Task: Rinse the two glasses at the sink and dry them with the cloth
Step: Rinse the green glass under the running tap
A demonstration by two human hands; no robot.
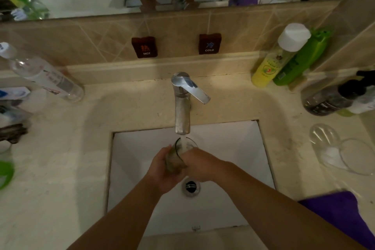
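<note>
Over the white sink, a clear glass is held just under the spout of the chrome tap, its mouth tilted up toward the spout. My left hand wraps it from the left and my right hand grips it from the right. A second clear glass lies on its side on the counter at the right. The purple cloth lies on the counter at the lower right, near the front edge.
A yellow bottle and a green bottle lean in the back right corner, with a dark pump bottle beside them. A clear plastic bottle and other toiletries crowd the left counter. The drain sits below my hands.
</note>
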